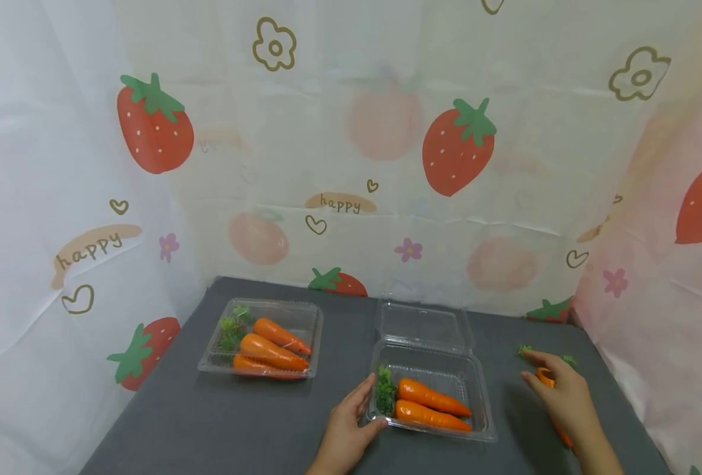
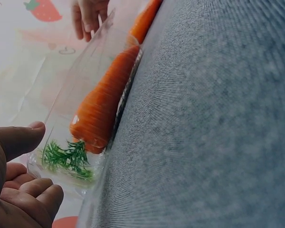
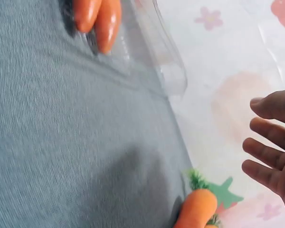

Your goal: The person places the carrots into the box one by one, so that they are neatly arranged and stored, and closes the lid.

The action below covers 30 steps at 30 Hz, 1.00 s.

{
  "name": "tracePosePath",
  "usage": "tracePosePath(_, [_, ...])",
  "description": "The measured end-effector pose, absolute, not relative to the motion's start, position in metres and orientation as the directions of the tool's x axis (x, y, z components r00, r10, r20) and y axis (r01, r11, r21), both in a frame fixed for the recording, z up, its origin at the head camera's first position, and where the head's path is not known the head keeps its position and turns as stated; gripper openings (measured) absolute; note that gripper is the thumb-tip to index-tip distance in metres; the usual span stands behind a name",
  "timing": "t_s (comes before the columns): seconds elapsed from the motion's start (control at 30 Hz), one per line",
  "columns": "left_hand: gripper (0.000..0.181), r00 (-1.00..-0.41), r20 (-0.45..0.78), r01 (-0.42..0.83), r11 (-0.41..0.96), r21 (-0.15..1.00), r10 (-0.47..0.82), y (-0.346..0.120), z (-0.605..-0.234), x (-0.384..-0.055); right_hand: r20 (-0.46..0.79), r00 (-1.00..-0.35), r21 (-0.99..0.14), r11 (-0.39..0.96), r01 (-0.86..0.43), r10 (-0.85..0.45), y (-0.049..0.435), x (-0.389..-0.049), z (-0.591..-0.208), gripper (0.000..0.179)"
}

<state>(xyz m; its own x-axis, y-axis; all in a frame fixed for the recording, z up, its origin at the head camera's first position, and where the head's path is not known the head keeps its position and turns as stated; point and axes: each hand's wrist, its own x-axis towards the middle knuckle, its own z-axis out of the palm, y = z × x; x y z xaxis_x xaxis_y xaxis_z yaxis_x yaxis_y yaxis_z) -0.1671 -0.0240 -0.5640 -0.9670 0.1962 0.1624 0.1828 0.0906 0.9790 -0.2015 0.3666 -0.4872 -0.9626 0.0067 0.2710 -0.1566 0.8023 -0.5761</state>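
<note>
A clear plastic clamshell box (image 1: 481, 396) with its lid (image 1: 422, 323) folded back holds two orange carrots (image 1: 431, 412) with green tops. My left hand (image 1: 348, 422) is at the box's near left corner, thumb at the front and fingers along the left side. In the left wrist view its thumb (image 2: 23, 140) is spread away from the bent fingers. My right hand (image 1: 565, 396) hovers over loose carrots (image 3: 197, 209) on the right, partly covering them in the head view. Its fingers (image 3: 266, 152) are extended and apart, with nothing between them.
Another clear box (image 1: 214, 366), with several carrots inside, sits at the left on the grey table (image 1: 256, 422). A cloth curtain (image 1: 339, 132) printed with strawberries surrounds the table at the back and both sides.
</note>
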Motion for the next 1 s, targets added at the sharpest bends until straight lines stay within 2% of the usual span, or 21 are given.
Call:
tracePosePath(0.13, [0.078,-0.962,0.196,0.216,0.093,0.972,0.191,-0.024,-0.565,-0.167,0.282,-0.958,-0.566,0.814,-0.131,0.042,0.377,-0.205,-0.492,0.046])
tracePosePath(0.53, [0.078,-0.967,0.171,0.192,0.094,0.977,0.191,-0.024,-0.561,-0.165,0.239,-0.964,-0.572,0.819,-0.046,0.113,0.399,-0.217,-0.501,0.056])
tracePosePath(1.0, [0.077,-0.967,0.180,0.199,0.091,0.976,0.179,-0.022,-0.562,-0.165,0.052,-0.983,-0.588,0.801,0.113,0.177,0.417,-0.233,-0.519,0.068])
